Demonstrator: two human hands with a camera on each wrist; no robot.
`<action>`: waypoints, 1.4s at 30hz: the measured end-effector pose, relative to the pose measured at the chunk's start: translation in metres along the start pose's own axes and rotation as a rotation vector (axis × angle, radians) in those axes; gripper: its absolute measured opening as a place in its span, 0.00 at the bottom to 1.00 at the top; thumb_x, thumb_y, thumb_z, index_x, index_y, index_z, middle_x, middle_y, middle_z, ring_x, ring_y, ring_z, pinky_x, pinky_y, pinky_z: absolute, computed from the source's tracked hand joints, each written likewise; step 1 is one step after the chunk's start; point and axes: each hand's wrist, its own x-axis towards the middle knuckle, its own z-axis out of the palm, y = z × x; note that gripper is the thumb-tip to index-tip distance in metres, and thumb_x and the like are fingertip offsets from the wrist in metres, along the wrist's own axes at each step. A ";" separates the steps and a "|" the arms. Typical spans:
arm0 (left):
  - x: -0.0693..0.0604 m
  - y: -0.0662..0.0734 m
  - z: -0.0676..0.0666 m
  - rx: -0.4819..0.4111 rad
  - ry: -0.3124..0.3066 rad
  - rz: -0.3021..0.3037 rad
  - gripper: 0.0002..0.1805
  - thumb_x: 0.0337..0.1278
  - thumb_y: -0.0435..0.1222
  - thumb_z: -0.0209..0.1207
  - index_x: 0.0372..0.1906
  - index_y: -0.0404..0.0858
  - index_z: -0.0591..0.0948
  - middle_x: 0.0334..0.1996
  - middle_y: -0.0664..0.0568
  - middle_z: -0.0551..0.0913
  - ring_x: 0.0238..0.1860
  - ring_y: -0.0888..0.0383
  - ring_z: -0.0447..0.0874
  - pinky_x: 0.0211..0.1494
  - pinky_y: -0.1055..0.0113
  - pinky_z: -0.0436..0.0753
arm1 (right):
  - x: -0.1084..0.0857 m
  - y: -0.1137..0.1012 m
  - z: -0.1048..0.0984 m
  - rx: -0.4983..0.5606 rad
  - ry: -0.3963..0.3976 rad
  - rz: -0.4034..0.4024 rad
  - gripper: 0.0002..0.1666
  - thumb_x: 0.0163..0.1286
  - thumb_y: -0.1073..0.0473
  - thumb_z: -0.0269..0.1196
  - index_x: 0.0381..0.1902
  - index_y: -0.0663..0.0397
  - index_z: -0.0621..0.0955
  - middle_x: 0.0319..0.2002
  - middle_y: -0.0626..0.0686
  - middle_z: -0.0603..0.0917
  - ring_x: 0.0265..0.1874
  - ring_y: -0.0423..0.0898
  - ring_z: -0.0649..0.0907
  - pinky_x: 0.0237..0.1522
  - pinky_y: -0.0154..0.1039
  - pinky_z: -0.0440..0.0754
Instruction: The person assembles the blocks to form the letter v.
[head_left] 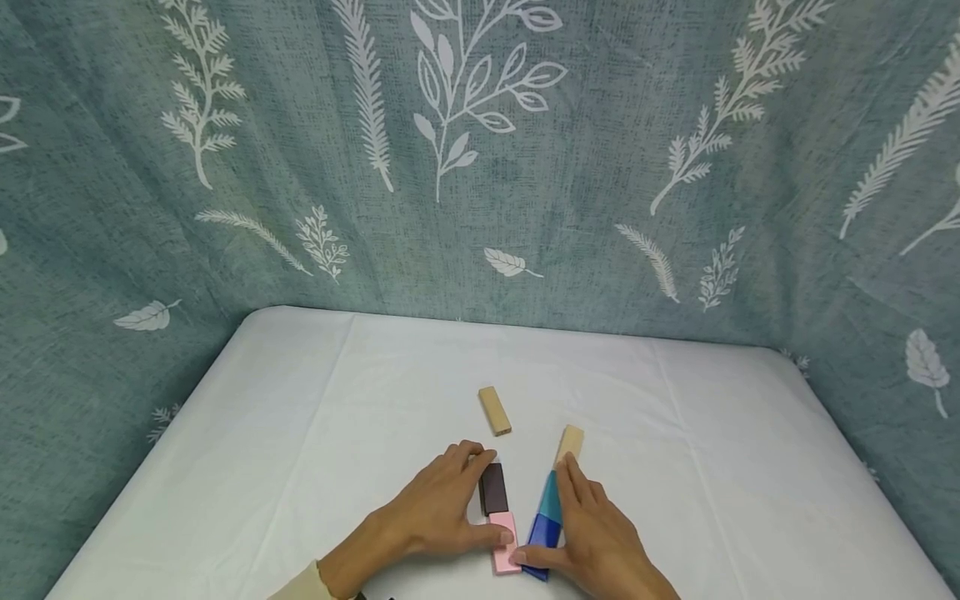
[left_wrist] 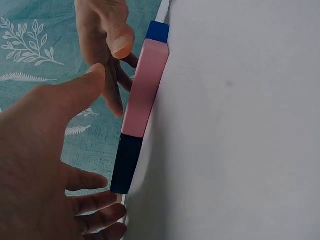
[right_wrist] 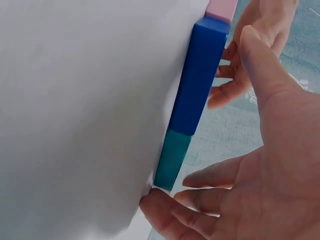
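Observation:
Two short rows of small blocks slant toward each other on the white tabletop, near ends almost meeting. A dark block (head_left: 493,490) and a pink block (head_left: 504,560) form the left row. In the other, a blue block (head_left: 545,531), a teal block (head_left: 551,500) and a pale wooden block (head_left: 572,438) lie end to end. My left hand (head_left: 438,508) spans the left row, thumb over the pink block, fingertips near the dark block's far end. Beside the other row is my right hand (head_left: 600,533), thumb by the near ends, fingertips near the wooden block. Contact is unclear.
Another wooden block (head_left: 495,411) lies apart, beyond the dark one. A white cloth (head_left: 360,392) covers the table, and a green leaf-patterned curtain (head_left: 300,150) hangs behind its far edge and along both sides.

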 end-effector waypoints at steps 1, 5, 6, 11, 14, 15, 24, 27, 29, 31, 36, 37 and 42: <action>0.000 -0.001 -0.001 -0.015 -0.005 -0.008 0.55 0.52 0.75 0.54 0.74 0.39 0.67 0.66 0.51 0.69 0.62 0.56 0.70 0.64 0.55 0.73 | 0.001 -0.001 0.000 -0.015 -0.001 0.005 0.83 0.40 0.16 0.68 0.77 0.69 0.56 0.77 0.69 0.55 0.69 0.66 0.67 0.62 0.63 0.70; 0.003 -0.003 -0.004 -0.053 -0.003 -0.029 0.53 0.55 0.73 0.55 0.75 0.41 0.66 0.67 0.52 0.68 0.63 0.57 0.71 0.63 0.55 0.75 | 0.002 -0.003 0.002 -0.058 0.007 0.006 0.85 0.39 0.15 0.67 0.77 0.71 0.55 0.77 0.69 0.55 0.67 0.65 0.68 0.60 0.62 0.72; 0.004 -0.004 -0.005 -0.061 0.002 -0.032 0.52 0.55 0.72 0.56 0.75 0.41 0.66 0.67 0.53 0.68 0.62 0.57 0.71 0.62 0.55 0.76 | 0.002 -0.004 0.002 -0.065 0.009 0.006 0.85 0.39 0.15 0.67 0.77 0.71 0.55 0.77 0.69 0.55 0.67 0.65 0.68 0.59 0.62 0.73; 0.010 -0.008 -0.009 -0.075 0.044 -0.044 0.50 0.55 0.68 0.60 0.75 0.42 0.65 0.66 0.52 0.68 0.62 0.56 0.72 0.60 0.55 0.77 | 0.002 -0.006 0.003 -0.093 0.020 0.015 0.86 0.37 0.13 0.65 0.77 0.71 0.56 0.77 0.69 0.55 0.67 0.64 0.68 0.59 0.62 0.72; 0.013 -0.010 -0.012 -0.081 0.062 -0.064 0.50 0.55 0.67 0.62 0.76 0.42 0.65 0.67 0.51 0.68 0.64 0.54 0.72 0.61 0.53 0.77 | 0.003 -0.008 0.003 -0.110 0.017 0.027 0.88 0.35 0.12 0.64 0.77 0.71 0.56 0.77 0.69 0.55 0.67 0.64 0.68 0.59 0.63 0.72; 0.014 -0.011 -0.013 -0.084 0.068 -0.072 0.51 0.54 0.68 0.62 0.76 0.43 0.64 0.68 0.50 0.68 0.65 0.53 0.71 0.62 0.52 0.76 | 0.003 -0.008 0.003 -0.113 0.013 0.032 0.88 0.34 0.12 0.64 0.77 0.71 0.55 0.77 0.69 0.55 0.67 0.64 0.68 0.59 0.63 0.72; 0.023 -0.015 -0.020 -0.072 0.124 -0.109 0.53 0.52 0.65 0.65 0.77 0.40 0.64 0.71 0.46 0.66 0.71 0.49 0.66 0.66 0.48 0.72 | 0.005 -0.009 0.004 -0.121 0.010 0.026 0.89 0.33 0.11 0.64 0.77 0.72 0.55 0.77 0.69 0.55 0.67 0.64 0.68 0.58 0.64 0.72; 0.025 -0.017 -0.019 -0.063 0.138 -0.115 0.54 0.51 0.66 0.65 0.77 0.39 0.63 0.72 0.45 0.65 0.71 0.47 0.65 0.66 0.47 0.72 | 0.004 -0.009 0.004 -0.123 0.021 0.015 0.90 0.33 0.11 0.63 0.77 0.73 0.55 0.77 0.69 0.55 0.67 0.64 0.68 0.58 0.62 0.73; 0.026 -0.018 -0.019 -0.060 0.143 -0.122 0.55 0.51 0.67 0.65 0.77 0.38 0.63 0.73 0.45 0.65 0.72 0.47 0.65 0.67 0.47 0.71 | 0.003 -0.009 0.005 -0.124 0.026 0.010 0.90 0.33 0.11 0.63 0.77 0.73 0.55 0.77 0.68 0.55 0.67 0.64 0.68 0.57 0.62 0.73; 0.027 -0.019 -0.018 -0.061 0.143 -0.130 0.57 0.50 0.67 0.64 0.77 0.38 0.62 0.74 0.45 0.64 0.73 0.46 0.64 0.68 0.46 0.70 | 0.003 -0.009 0.006 -0.122 0.031 0.007 0.90 0.32 0.11 0.63 0.77 0.73 0.55 0.77 0.68 0.55 0.67 0.63 0.68 0.57 0.61 0.74; 0.028 -0.020 -0.017 -0.072 0.144 -0.139 0.59 0.49 0.67 0.65 0.78 0.37 0.60 0.75 0.45 0.61 0.74 0.42 0.62 0.71 0.43 0.65 | 0.002 -0.010 0.006 -0.129 0.042 0.003 0.90 0.32 0.11 0.64 0.76 0.73 0.55 0.77 0.68 0.55 0.66 0.64 0.69 0.56 0.61 0.74; 0.029 -0.020 -0.017 -0.072 0.146 -0.141 0.59 0.49 0.67 0.65 0.78 0.37 0.60 0.76 0.45 0.61 0.74 0.42 0.62 0.71 0.43 0.65 | 0.002 -0.010 0.006 -0.130 0.043 0.003 0.90 0.32 0.11 0.64 0.76 0.73 0.55 0.77 0.68 0.55 0.66 0.64 0.69 0.56 0.61 0.74; 0.033 -0.024 -0.015 -0.084 0.162 -0.153 0.60 0.48 0.68 0.65 0.78 0.37 0.60 0.76 0.45 0.60 0.71 0.43 0.66 0.67 0.43 0.70 | 0.003 -0.010 0.007 -0.127 0.040 0.007 0.90 0.32 0.11 0.65 0.76 0.74 0.55 0.77 0.69 0.56 0.66 0.64 0.69 0.56 0.62 0.74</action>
